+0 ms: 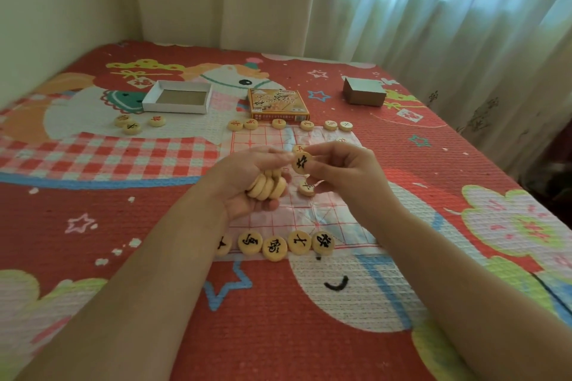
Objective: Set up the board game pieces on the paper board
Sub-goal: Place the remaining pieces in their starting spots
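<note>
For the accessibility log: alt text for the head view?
Right hand pinches a black-marked disc above a paper board on a red bedspread; left hand holds a stack of discs. Disc rows line the board's near and far edges.

**Bed [278,318], viewed from its near edge.** The left hand [247,182], gripping a stack of pieces [266,187], and the right hand [343,170], pinching a single piece [301,161], hang over the middle of the paper board [328,216] and block it. A row of black-marked pieces [275,248] fills the left half of the board's near edge; the right half lies open. A row of red-marked pieces [279,123], a printed box [277,102] and a white tray [173,108] close the far side. Open bedspread flanks the board, broken by three loose pieces [132,128] toward the bed's left edge and a grey box [364,93] toward its far right corner.
</note>
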Available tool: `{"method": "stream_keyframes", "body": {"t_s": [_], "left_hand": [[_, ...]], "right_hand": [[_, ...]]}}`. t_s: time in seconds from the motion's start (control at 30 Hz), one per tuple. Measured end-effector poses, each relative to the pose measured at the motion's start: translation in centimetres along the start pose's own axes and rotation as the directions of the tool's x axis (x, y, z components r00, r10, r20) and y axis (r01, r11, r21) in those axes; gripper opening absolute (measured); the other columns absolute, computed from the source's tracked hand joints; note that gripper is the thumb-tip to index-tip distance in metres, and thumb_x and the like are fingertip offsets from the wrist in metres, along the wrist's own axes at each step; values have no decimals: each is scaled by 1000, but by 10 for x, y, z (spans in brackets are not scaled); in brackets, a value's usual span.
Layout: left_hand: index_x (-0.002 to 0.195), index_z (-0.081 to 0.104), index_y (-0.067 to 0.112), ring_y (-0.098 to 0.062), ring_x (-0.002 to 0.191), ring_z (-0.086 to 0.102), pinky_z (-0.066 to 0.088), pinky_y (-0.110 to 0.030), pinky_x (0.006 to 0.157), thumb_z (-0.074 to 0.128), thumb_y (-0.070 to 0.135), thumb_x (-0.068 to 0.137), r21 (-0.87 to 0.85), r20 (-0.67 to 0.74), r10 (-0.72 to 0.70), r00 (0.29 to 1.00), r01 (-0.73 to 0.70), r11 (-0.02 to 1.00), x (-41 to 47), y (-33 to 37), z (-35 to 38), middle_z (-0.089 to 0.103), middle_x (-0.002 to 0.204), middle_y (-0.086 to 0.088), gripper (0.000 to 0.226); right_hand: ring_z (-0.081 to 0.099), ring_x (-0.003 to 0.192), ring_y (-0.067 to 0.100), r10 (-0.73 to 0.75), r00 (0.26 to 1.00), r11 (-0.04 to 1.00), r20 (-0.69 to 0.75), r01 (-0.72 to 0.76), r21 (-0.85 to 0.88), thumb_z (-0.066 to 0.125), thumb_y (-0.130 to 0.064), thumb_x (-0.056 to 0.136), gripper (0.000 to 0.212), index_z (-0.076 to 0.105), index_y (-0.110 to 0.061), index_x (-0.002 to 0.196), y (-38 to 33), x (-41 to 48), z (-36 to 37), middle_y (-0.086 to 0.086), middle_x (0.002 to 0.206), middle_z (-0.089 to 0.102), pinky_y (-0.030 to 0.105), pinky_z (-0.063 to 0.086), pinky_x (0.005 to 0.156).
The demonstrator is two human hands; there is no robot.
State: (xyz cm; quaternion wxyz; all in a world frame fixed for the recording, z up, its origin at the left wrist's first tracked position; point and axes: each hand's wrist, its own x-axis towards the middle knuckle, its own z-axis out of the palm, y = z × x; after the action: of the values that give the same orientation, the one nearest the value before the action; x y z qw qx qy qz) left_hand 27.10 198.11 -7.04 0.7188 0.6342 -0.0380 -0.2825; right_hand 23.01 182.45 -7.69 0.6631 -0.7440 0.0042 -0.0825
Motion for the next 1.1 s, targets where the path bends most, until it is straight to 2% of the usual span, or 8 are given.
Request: {"method": "stream_keyframes", "body": {"t_s": [0.1,0.2,0.33,0.57,0.7,0.93,1.0,1.1], "left_hand": [[93,62,13,-10,44,52,43,-16,37,50,18,91,-254,-42,11,999,-21,967,1,9,-20,54,75,-8,13],[97,61,7,-10,42,52,42,-13,36,40,15,90,-595,-80,1,997,-49,803,-1,13,-41,52,77,-12,23],[100,60,3,-11,42,52,43,-13,38,35,12,91,-761,-119,-2,993,-90,642,1,9,-53,52,81,-14,28],[90,62,10,-10,42,52,42,-13,38,44,17,92,-697,-86,-37,996,-33,717,4,6,-50,54,72,-7,19],[83,60,11,-11,41,52,42,-13,37,48,15,90,-663,-93,-63,994,-15,749,6,6,-50,53,67,-3,14],[86,60,15,-11,42,52,41,-13,37,41,6,87,-495,-52,-54,997,22,869,5,4,-45,56,66,-5,21],[89,61,15,-11,42,51,41,-13,38,41,4,87,-388,-37,-43,998,25,921,4,5,-40,57,66,-6,23],[92,63,16,-10,43,50,40,-13,39,43,3,88,-237,-20,-19,1000,14,971,2,5,-31,53,62,-5,24]], "right_hand": [[49,46,7,21,999,997,-28,-23,-75,68,-4,79,12,67,-9,89,-8,8,10,4,69,65,15,39,43],[44,48,10,116,992,961,56,-98,-258,71,-9,78,9,67,-18,78,-11,14,28,-3,64,62,20,38,46],[50,55,4,192,967,839,166,-74,-538,72,-13,77,4,70,-16,80,-5,19,50,-8,67,60,13,41,48],[60,76,12,132,979,671,157,28,-741,76,-23,71,8,69,-22,68,6,22,65,-5,73,65,32,54,68],[56,68,10,68,985,628,157,80,-774,74,-19,73,11,64,-20,67,3,21,63,-8,66,59,27,48,60],[48,53,5,-74,997,870,29,79,-487,73,-15,75,10,65,-16,71,-8,21,48,-7,60,56,20,41,54],[47,56,6,-115,993,915,19,113,-387,73,-13,76,11,65,-20,82,-9,21,41,-7,68,57,24,43,60],[45,60,6,-120,987,931,105,149,-333,73,-12,76,31,64,-26,101,-8,20,36,-6,94,63,22,45,62]]}}
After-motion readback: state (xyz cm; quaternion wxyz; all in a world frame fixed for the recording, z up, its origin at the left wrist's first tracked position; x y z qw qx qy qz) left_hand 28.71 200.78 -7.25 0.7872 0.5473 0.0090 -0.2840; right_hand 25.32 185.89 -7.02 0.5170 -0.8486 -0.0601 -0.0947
